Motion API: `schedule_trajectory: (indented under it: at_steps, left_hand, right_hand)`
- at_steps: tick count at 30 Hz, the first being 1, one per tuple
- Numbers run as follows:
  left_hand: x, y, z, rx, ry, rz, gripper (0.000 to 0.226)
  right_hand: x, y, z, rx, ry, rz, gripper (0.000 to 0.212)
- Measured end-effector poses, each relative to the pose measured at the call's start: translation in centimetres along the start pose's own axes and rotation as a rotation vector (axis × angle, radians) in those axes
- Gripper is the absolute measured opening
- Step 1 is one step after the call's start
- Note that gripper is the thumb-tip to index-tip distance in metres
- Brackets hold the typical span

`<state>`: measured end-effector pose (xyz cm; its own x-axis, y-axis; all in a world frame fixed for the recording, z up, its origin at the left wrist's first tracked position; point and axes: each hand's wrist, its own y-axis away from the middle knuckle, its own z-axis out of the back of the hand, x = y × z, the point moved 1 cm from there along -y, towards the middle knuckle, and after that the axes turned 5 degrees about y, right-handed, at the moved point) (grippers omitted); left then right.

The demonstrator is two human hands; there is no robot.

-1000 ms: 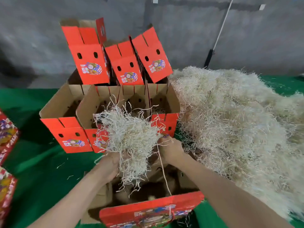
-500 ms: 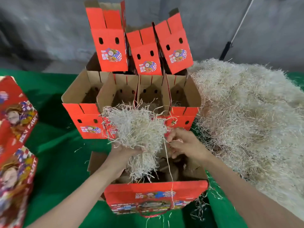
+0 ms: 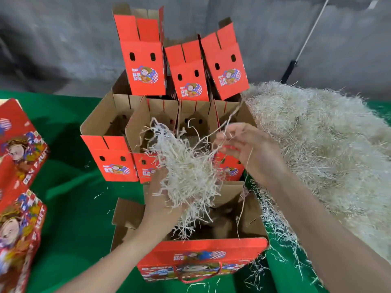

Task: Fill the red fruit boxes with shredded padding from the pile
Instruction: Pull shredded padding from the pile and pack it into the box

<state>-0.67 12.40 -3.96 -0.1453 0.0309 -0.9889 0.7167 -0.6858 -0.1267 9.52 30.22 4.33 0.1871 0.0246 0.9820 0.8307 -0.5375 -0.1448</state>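
My left hand (image 3: pixel 157 203) cups a clump of pale shredded padding (image 3: pixel 186 172) above the nearest open red fruit box (image 3: pixel 203 258), whose flaps stand up. My right hand (image 3: pixel 247 149) is raised beside the clump, fingers pinching a few long strands that trail up and down from it. The big padding pile (image 3: pixel 317 149) lies to the right on the green table. Behind the clump stands a row of open red boxes (image 3: pixel 110 159), brown inside, with more upright red boxes (image 3: pixel 143 66) stacked at the back.
Closed red fruit boxes (image 3: pixel 19 157) with cartoon prints lie at the left edge. The green table cover (image 3: pixel 69 199) carries loose strands near the front box. A grey wall and a leaning white pole (image 3: pixel 306 37) are behind.
My right hand has lifted off the clump and pulled away to the right with a few strands. The left hand keeps the clump over the near box. The view has shifted closer.
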Motion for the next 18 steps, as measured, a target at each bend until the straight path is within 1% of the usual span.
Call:
schedule_trajectory:
  at_steps: [1, 2, 3, 4, 5, 6, 8, 9, 10, 11, 12, 13, 15, 16, 17, 18]
  left_hand:
    - [-0.2, 0.3, 0.0, 0.005, -0.042, -0.1, 0.068]
    - [-0.2, 0.4, 0.2, 0.011, -0.105, -0.144, 0.065]
    - [0.1, 0.4, 0.3, 0.012, -0.16, -0.146, 0.064]
    - [0.2, 0.2, 0.5, 0.003, -0.186, -0.109, 0.067]
    - [0.5, 0.1, 0.5, 0.034, -0.174, -0.082, 0.069]
    - [0.4, 0.0, 0.5, 0.086, -0.199, -0.093, 0.066]
    - [0.6, -0.2, 0.5, 0.203, -0.309, -0.104, 0.055]
    - [0.2, -0.4, 0.5, 0.279, -0.287, -0.051, 0.051]
    - [-0.2, -0.6, 0.2, 0.378, -0.274, 0.013, 0.047]
    - [-0.4, -0.9, 0.0, 0.451, -0.298, 0.052, 0.044]
    - [-0.8, -1.5, 0.0, 0.487, -0.336, 0.076, 0.043]
    - [-1.0, -1.9, 0.3, 0.499, -0.322, 0.136, 0.046]
    - [-1.4, -2.6, 1.2, 0.553, -0.097, 0.24, 0.067]
    - [-1.5, -2.8, 1.7, 0.558, 0.054, 0.23, 0.076]
    - [-1.6, -3.1, 2.1, 0.498, 0.214, 0.212, 0.076]
    - [-1.8, -3.4, 2.5, 0.403, 0.403, 0.206, 0.066]
  right_hand:
    - [0.1, 0.0, 0.1, 0.022, 0.108, 0.021, 0.021]
    - [0.0, 0.1, 0.1, 0.055, 0.266, 0.023, 0.022]
    - [-0.2, 0.3, 0.4, 0.103, 0.445, 0.005, 0.02]
    - [-0.4, 0.5, 0.6, 0.168, 0.61, -0.04, 0.018]
    - [-0.7, 0.8, 1.1, 0.259, 0.735, -0.095, 0.027]
    - [-0.8, 1.1, 1.4, 0.387, 0.81, -0.154, 0.046]
    - [-1.3, 1.9, 0.9, 0.597, 0.797, -0.272, 0.088]
    - [-1.9, 2.3, 0.6, 0.653, 0.803, -0.281, 0.105]
    - [-2.6, 2.5, 0.1, 0.682, 0.854, -0.24, 0.113]
    - [-3.3, 2.7, -0.4, 0.669, 0.907, -0.171, 0.111]
    - [-3.6, 2.6, -0.9, 0.622, 0.948, -0.107, 0.099]
    - [-3.8, 2.3, -1.0, 0.531, 0.949, -0.091, 0.083]
    - [-2.3, 1.7, -0.8, 0.357, 0.821, -0.124, 0.056]
    - [-1.1, 1.6, -0.6, 0.306, 0.753, -0.13, 0.049]
    - [-0.3, 1.3, -0.4, 0.272, 0.713, -0.128, 0.048]
    - [1.0, 1.3, -0.4, 0.245, 0.71, -0.12, 0.048]
